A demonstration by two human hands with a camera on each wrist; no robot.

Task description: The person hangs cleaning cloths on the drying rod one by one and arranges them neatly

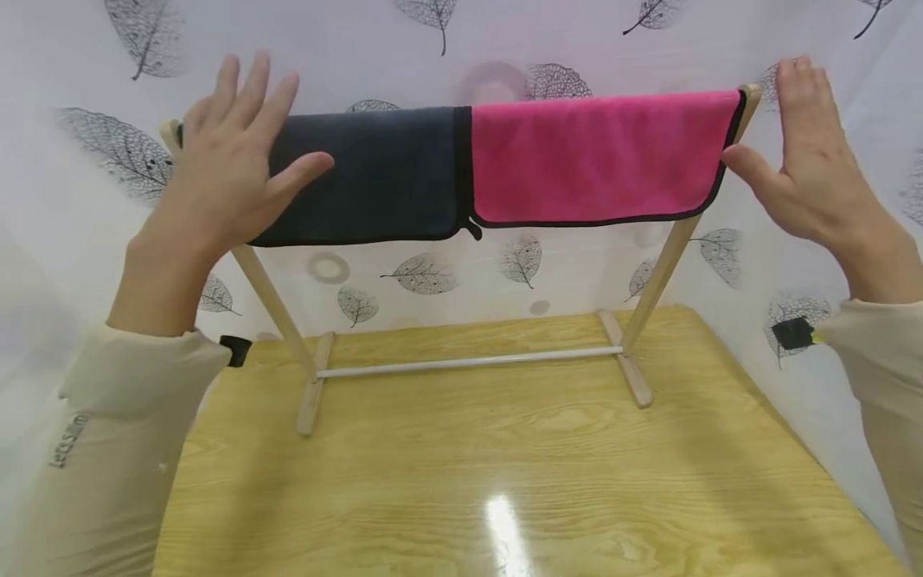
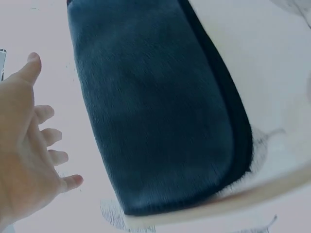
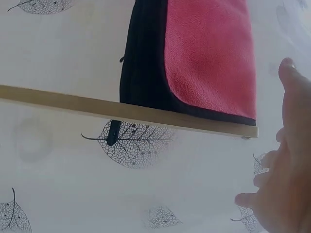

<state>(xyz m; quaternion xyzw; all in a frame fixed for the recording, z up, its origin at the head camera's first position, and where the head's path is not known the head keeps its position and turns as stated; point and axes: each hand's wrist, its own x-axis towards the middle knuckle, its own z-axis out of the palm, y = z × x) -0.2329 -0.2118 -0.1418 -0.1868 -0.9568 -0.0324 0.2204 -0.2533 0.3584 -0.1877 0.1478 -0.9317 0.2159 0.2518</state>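
Two cloths hang folded side by side over the top of a wooden rack (image 1: 667,255). On the left is the dark blue cloth (image 1: 375,172), edged in black; to its right hangs the pink cloth (image 1: 598,160), also black-edged. My left hand (image 1: 231,164) is raised with fingers spread, near the blue cloth's left end; the left wrist view shows a gap between that hand and the cloth (image 2: 155,107). Beside the pink cloth's right end, my right hand (image 1: 822,164) is up with straight fingers. In the right wrist view, it stands apart from the pink cloth (image 3: 211,58). Neither hand holds anything.
The rack stands on a wood-grain table (image 1: 461,465), its feet (image 1: 310,401) near the back edge. A white bar (image 1: 469,362) joins the two sides low down. Behind hangs a white curtain (image 1: 447,296) printed with grey leaves.
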